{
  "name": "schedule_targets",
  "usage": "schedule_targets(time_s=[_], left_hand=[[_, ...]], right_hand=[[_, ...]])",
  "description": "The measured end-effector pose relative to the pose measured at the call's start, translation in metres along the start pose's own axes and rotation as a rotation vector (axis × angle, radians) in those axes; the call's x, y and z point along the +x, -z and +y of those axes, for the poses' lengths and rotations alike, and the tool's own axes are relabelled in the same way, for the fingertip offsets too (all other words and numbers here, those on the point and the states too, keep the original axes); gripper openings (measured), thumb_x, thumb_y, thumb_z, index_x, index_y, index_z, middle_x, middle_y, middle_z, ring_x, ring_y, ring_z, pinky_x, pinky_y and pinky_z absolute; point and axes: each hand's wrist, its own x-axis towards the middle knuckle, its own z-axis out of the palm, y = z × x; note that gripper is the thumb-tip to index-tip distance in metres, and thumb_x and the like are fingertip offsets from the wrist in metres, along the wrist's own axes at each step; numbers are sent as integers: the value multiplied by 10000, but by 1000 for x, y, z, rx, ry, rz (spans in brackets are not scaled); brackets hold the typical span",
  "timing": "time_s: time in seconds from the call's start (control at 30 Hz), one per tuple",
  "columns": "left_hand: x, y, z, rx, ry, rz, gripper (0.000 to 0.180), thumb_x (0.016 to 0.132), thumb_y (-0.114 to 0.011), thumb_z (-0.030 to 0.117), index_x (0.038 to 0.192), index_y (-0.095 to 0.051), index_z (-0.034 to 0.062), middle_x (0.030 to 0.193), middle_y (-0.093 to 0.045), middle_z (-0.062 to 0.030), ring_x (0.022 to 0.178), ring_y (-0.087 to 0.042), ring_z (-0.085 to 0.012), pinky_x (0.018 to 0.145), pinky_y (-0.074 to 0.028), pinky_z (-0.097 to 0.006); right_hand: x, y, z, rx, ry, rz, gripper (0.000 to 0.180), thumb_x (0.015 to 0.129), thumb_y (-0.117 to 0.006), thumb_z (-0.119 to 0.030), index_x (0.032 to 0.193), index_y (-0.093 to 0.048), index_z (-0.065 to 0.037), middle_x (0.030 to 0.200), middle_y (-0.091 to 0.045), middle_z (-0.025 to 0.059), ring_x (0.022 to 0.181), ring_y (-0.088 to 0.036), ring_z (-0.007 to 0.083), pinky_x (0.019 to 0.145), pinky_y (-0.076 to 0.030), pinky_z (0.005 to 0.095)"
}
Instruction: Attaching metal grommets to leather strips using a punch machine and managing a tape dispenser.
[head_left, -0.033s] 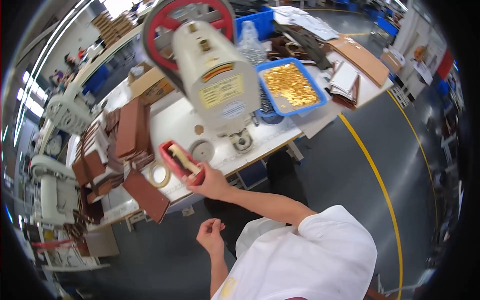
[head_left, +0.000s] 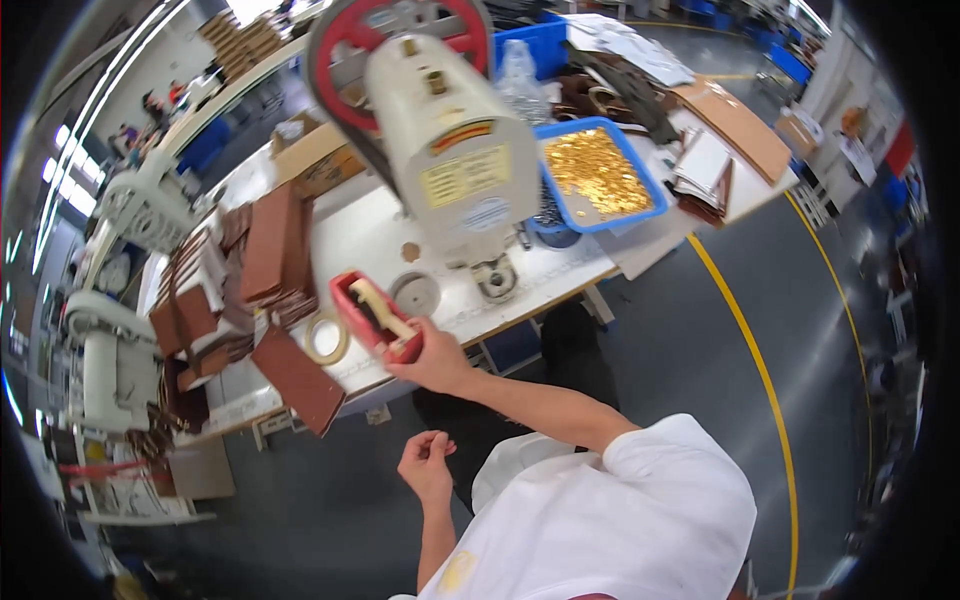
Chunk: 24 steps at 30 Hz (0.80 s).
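My right hand (head_left: 437,360) is closed round the near end of a red tape dispenser (head_left: 350,290). The dispenser is held tilted over the front of the white table, with a pale roll of tape inside it. Lower down, in front of the table edge, my left hand (head_left: 427,466) has its fingers curled in and the thumb against them. Whether anything small sits in that pinch cannot be made out. Left of the dispenser lie a loose tape roll (head_left: 326,338) and a flat brown leather-like piece (head_left: 297,378), which juts over the edge.
A cream press machine (head_left: 452,150) with a red wheel stands behind the dispenser. To its right is a blue tray (head_left: 652,207) of gold-coloured small pieces. Stacked brown panels (head_left: 270,245) and a cardboard box (head_left: 318,162) occupy the table's left part.
The table and machine appear slightly farther right in the picture. Both hands keep nearly the same pose, and the tape dispenser stays in my right hand.
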Motion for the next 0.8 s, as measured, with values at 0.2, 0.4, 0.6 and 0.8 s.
schedule_targets(time_s=[0.2,0.4,0.6,0.8], left_hand=[[6,-7,-15,45,78,-91,107,925,-718,53,941,-633,-10,783,-652,-42,656,-637,-92,599,-567,-246],[7,-30,-19,-59,55,-166,101,915,-692,6,1006,-663,-29,868,-694,-56,767,-659,-106,667,-568,-262],[14,-52,-24,188,-67,-332,228,883,-709,-34,1110,-697,-33,1000,-727,-45,865,-659,-97,794,-536,-260],[14,-76,-17,42,114,-434,172,867,-696,-46,1039,-701,-29,935,-719,-26,852,-657,-95,787,-537,-253]], right_hand=[[-44,53,17,101,206,-60,705,691,-927,-246,1201,-495,-22,1291,-653,182,1096,-673,195,948,-537,356],[-101,123,6,234,126,-307,698,670,-952,-192,1155,-473,-43,1442,-549,199,1193,-595,160,980,-508,334],[-162,181,18,195,78,-176,696,659,-951,-157,1150,-470,-48,1417,-557,239,1224,-592,199,983,-514,356],[-163,183,30,184,220,-80,692,655,-951,-231,1135,-491,-38,1391,-590,223,1049,-683,179,896,-555,321]])
